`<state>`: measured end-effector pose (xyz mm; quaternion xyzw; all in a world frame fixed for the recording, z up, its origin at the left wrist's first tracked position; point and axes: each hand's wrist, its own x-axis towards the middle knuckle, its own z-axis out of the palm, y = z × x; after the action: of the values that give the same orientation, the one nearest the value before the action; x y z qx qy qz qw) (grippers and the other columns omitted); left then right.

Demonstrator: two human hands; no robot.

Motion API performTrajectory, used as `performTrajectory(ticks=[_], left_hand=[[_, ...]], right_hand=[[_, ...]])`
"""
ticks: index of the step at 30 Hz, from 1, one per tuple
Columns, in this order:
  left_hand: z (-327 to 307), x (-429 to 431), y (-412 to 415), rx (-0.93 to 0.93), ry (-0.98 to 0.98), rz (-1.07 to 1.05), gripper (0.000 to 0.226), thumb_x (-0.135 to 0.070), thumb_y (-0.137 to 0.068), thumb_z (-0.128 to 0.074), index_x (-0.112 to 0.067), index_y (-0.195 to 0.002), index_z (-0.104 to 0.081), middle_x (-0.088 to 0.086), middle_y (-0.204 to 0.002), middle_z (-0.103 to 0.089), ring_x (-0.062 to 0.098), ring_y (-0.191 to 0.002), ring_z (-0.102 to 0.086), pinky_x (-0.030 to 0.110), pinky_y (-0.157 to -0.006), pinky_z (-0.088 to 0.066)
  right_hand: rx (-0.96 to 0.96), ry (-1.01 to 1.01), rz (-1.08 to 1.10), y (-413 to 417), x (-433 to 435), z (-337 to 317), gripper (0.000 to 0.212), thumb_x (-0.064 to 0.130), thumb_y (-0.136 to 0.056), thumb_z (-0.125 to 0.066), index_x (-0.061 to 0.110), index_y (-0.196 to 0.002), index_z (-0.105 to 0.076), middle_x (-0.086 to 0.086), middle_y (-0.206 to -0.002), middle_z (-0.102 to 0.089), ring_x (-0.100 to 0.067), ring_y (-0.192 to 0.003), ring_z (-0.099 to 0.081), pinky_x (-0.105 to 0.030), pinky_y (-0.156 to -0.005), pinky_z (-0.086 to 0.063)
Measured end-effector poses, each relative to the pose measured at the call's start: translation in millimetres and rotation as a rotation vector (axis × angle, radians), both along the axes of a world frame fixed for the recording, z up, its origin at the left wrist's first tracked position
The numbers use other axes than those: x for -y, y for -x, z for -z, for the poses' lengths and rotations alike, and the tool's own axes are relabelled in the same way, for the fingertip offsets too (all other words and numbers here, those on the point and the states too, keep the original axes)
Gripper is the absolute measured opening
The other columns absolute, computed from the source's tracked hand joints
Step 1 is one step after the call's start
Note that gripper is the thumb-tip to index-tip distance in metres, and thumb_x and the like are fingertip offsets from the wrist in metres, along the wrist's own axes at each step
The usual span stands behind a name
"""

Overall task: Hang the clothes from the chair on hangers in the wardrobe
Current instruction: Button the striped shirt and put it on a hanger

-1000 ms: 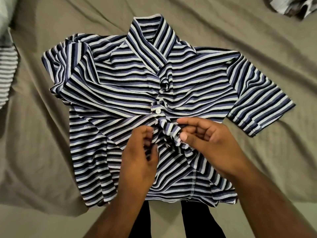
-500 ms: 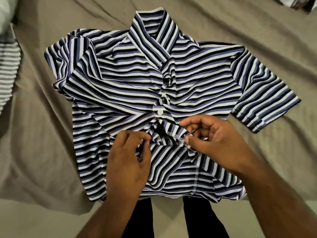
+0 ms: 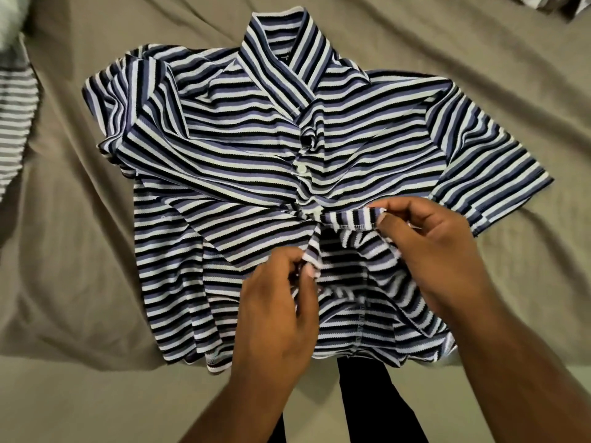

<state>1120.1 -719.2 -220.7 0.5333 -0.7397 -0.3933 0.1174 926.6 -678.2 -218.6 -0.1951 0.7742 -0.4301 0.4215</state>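
A short-sleeved shirt (image 3: 243, 161) with blue, black and white stripes lies face up on a taupe bedsheet (image 3: 64, 251), collar pointing away from me. Its upper buttons are closed and a white button (image 3: 302, 168) shows at mid chest. Below that the front is parted. My left hand (image 3: 275, 311) pinches the left front edge near the middle. My right hand (image 3: 428, 251) pinches the right front edge and holds it folded back, so the stitched inner hem shows. No hanger or wardrobe is in view.
A grey-and-white striped garment (image 3: 16, 123) lies at the left edge of the sheet. Another crumpled piece of clothing (image 3: 550, 6) sits at the top right corner. The bed's near edge runs under the shirt hem, with dark trouser legs (image 3: 377, 404) below.
Both hands have drawn the two front edges apart below the white button; the right hand pulled its edge to the right and the left hand moved down toward me.
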Motion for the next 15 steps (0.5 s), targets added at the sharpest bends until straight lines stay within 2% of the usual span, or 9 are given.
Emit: performTrajectory(ticks=[1, 2, 6, 7, 8, 10, 11, 13, 15], left_hand=[[-10, -2, -3, -0.045, -0.06, -0.061, 0.007, -0.027, -0.103, -0.048, -0.028, -0.103, -0.055, -0.014, -0.083, -0.063, 0.005, -0.077, -0.06, 0.014, -0.069, -0.045], [-20, -3, -5, -0.078, -0.138, -0.118, 0.008, -0.026, -0.103, -0.049, -0.029, -0.101, -0.056, -0.012, -0.079, -0.065, 0.005, -0.074, -0.062, 0.011, -0.064, -0.044], [-47, -1, -15, -0.154, -0.328, -0.279, 0.011, -0.03, -0.09, -0.063, -0.034, -0.101, -0.063, -0.012, -0.085, -0.071, 0.007, -0.075, -0.069, 0.017, -0.065, -0.052], [-52, -2, -17, -0.151, -0.345, -0.308, 0.011, -0.031, -0.09, -0.067, -0.036, -0.1, -0.064, -0.013, -0.085, -0.071, 0.007, -0.074, -0.069, 0.018, -0.064, -0.052], [-55, -3, -19, -0.138, -0.355, -0.315, 0.012, -0.032, -0.089, -0.07, -0.039, -0.098, -0.065, -0.014, -0.083, -0.07, 0.005, -0.071, -0.068, 0.019, -0.063, -0.052], [-63, -13, -24, -0.09, -0.374, -0.278, 0.017, -0.031, -0.087, -0.075, -0.042, -0.097, -0.066, -0.02, -0.083, -0.069, 0.0, -0.07, -0.068, 0.021, -0.065, -0.054], [-66, -20, -26, -0.061, -0.369, -0.248, 0.021, -0.029, -0.086, -0.076, -0.043, -0.099, -0.067, -0.023, -0.085, -0.069, -0.002, -0.074, -0.068, 0.021, -0.069, -0.056], [-65, -35, -27, -0.005, -0.318, -0.201, 0.03, -0.025, -0.086, -0.077, -0.045, -0.106, -0.068, -0.023, -0.09, -0.07, -0.007, -0.084, -0.067, 0.015, -0.073, -0.055], [-59, -49, -22, 0.025, -0.271, -0.189, 0.035, -0.024, -0.085, -0.078, -0.045, -0.11, -0.066, -0.021, -0.094, -0.068, -0.01, -0.085, -0.065, 0.013, -0.072, -0.055]], right_hand=[[-0.028, 0.005, -0.019, 2, -1, -5, 0.014, 0.022, -0.093, -0.072, 0.033, -0.099, -0.077, 0.0, -0.087, -0.074, -0.037, -0.076, -0.063, -0.053, -0.079, -0.058], [-0.042, 0.015, -0.041, 3, -2, -11, 0.013, 0.024, -0.093, -0.072, 0.034, -0.099, -0.077, -0.001, -0.087, -0.074, -0.039, -0.077, -0.064, -0.056, -0.079, -0.058], [0.017, 0.055, -0.104, 5, -3, -35, 0.009, 0.025, -0.091, -0.075, 0.032, -0.095, -0.078, -0.017, -0.086, -0.073, -0.043, -0.071, -0.063, -0.058, -0.072, -0.055], [0.021, 0.04, -0.131, 7, -4, -40, 0.007, 0.027, -0.091, -0.075, 0.031, -0.096, -0.077, -0.017, -0.083, -0.073, -0.043, -0.067, -0.061, -0.054, -0.067, -0.054], [0.021, 0.018, -0.163, 8, -5, -43, 0.006, 0.029, -0.091, -0.075, 0.03, -0.097, -0.077, -0.014, -0.077, -0.073, -0.038, -0.059, -0.056, -0.044, -0.061, -0.051], [0.019, -0.031, -0.22, 9, -9, -49, 0.007, 0.034, -0.091, -0.074, 0.031, -0.097, -0.076, -0.002, -0.062, -0.067, -0.021, -0.05, -0.045, -0.027, -0.056, -0.041], [0.018, -0.048, -0.25, 9, -12, -51, 0.008, 0.037, -0.091, -0.074, 0.033, -0.097, -0.075, 0.002, -0.061, -0.067, -0.017, -0.05, -0.045, -0.027, -0.055, -0.041], [0.04, -0.068, -0.324, 6, -16, -54, 0.011, 0.038, -0.09, -0.074, 0.034, -0.1, -0.074, 0.004, -0.067, -0.072, -0.018, -0.053, -0.052, -0.035, -0.058, -0.047], [0.094, -0.093, -0.405, 3, -20, -57, 0.011, 0.032, -0.09, -0.076, 0.03, -0.101, -0.074, 0.002, -0.07, -0.073, -0.017, -0.057, -0.06, -0.033, -0.061, -0.049]])
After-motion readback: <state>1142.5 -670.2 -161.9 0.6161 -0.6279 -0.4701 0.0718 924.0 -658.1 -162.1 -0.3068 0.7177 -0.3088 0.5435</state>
